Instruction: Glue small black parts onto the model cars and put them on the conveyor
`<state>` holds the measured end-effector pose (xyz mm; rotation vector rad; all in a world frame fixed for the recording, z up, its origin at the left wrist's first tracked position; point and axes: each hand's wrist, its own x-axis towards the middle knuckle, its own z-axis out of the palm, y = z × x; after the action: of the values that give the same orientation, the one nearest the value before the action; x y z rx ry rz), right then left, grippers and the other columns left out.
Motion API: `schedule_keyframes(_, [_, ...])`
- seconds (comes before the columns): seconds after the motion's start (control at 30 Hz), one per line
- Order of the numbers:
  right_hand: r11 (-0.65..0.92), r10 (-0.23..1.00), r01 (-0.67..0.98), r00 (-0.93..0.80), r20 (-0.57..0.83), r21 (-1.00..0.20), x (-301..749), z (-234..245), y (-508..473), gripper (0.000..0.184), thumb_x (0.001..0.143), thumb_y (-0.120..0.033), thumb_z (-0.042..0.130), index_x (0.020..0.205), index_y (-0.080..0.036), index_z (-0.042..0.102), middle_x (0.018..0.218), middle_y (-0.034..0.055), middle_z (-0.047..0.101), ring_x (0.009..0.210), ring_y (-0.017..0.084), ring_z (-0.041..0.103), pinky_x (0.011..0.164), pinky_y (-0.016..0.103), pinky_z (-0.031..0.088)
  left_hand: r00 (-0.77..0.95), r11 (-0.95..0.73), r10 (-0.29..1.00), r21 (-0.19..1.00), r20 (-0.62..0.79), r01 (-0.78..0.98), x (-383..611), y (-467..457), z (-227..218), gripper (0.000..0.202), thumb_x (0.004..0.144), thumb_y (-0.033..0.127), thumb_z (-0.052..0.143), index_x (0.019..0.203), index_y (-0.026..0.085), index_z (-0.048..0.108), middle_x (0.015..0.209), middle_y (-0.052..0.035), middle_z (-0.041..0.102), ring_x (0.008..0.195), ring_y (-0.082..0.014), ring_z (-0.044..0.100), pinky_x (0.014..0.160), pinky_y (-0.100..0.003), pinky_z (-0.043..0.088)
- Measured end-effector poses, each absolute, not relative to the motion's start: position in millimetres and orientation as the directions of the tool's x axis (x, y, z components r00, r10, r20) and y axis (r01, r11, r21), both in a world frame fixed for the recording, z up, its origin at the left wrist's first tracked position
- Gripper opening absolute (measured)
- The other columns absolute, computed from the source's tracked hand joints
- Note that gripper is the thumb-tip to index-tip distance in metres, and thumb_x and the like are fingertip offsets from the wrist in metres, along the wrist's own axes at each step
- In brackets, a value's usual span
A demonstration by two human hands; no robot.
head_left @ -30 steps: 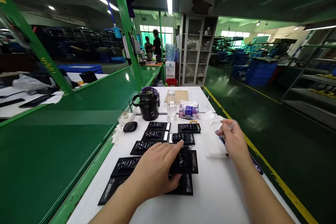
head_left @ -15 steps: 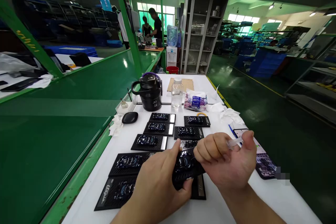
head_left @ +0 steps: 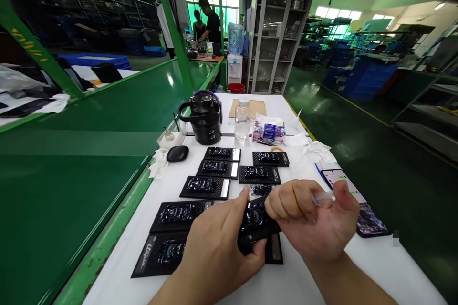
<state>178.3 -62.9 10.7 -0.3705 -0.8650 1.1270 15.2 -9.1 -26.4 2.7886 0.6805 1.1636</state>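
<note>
My left hand (head_left: 214, 243) grips a dark model car on a black textured base (head_left: 255, 217), thumb beneath and index finger along its top edge. Curled around a clear plastic syringe (head_left: 322, 196) is my right hand (head_left: 311, 214), its thumb on the outer end. The syringe's tip is hidden behind my fingers, close to the held car. Beyond my hands lies a small heap of thin black pieces (head_left: 262, 190). Several similar cars on black plates, such as a car plate with a silver strip (head_left: 203, 186) and a lettered car plate (head_left: 168, 250), lie around my hands.
A black jug (head_left: 205, 119), a clear bottle (head_left: 243, 121) and a tissue pack (head_left: 268, 131) stand at the back. A black oval case (head_left: 177, 153) is at left. On the right lie crumpled tissues (head_left: 318, 151) and a phone (head_left: 370, 219). People stand at a far bench.
The view has shifted slightly. Both hands keep their hold on the car base and the syringe, nearly in the same pose. A distant person's arms have moved.
</note>
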Motion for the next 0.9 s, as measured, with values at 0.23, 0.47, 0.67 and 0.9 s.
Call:
schedule_keyframes(0.23, [0.421, 0.896, -0.621, 0.171, 0.410, -0.661, 177.7, 11.1, -62.7, 0.059, 0.091, -0.064, 0.040, 0.051, -0.022, 0.029, 0.047, -0.0042, 0.023, 0.046, 0.013, 0.023, 0.049, 0.031, 0.023, 0.625, -0.898, 0.421, 0.206, 0.658, 0.389, 15.5, -8.6, -27.6, 0.066, 0.076, 0.029, 0.058, 0.137, 0.008, 0.044, 0.105, -0.0122, 0.071, 0.087, -0.0237, 0.070, 0.072, -0.035, 0.061])
schedule_keyframes(0.47, [0.434, 0.894, -0.608, 0.204, 0.398, -0.664, 176.4, 11.2, -63.6, 0.059, 0.092, -0.063, 0.038, 0.050, -0.022, 0.030, 0.047, -0.0040, 0.023, 0.045, 0.013, 0.023, 0.049, 0.031, 0.023, 0.635, -0.897, 0.428, 0.215, 0.643, 0.387, 14.8, -9.6, -27.4, 0.065, 0.076, 0.029, 0.058, 0.137, 0.010, 0.043, 0.106, -0.0125, 0.072, 0.089, -0.0238, 0.071, 0.075, -0.035, 0.062])
schedule_keyframes(0.67, [0.432, 0.893, -0.608, 0.184, 0.411, -0.666, 177.4, 12.4, -62.8, 0.058, 0.091, -0.061, 0.040, 0.050, -0.022, 0.030, 0.046, -0.0041, 0.022, 0.044, 0.013, 0.023, 0.048, 0.030, 0.023, 0.637, -0.895, 0.432, 0.214, 0.639, 0.392, 16.3, -10.1, -27.2, 0.064, 0.076, 0.028, 0.057, 0.135, 0.008, 0.045, 0.106, -0.0119, 0.072, 0.089, -0.0234, 0.071, 0.074, -0.035, 0.062])
schedule_keyframes(0.9, [0.454, 0.880, -0.559, 0.158, 0.448, -0.694, 179.1, 10.5, -61.0, 0.057, 0.093, -0.060, 0.038, 0.051, -0.022, 0.032, 0.047, -0.0038, 0.024, 0.045, 0.013, 0.023, 0.049, 0.031, 0.023, 0.636, -0.896, 0.430, 0.220, 0.640, 0.385, 15.0, -9.1, -28.3, 0.065, 0.076, 0.027, 0.059, 0.136, 0.009, 0.045, 0.109, -0.0114, 0.071, 0.091, -0.0227, 0.070, 0.078, -0.034, 0.061])
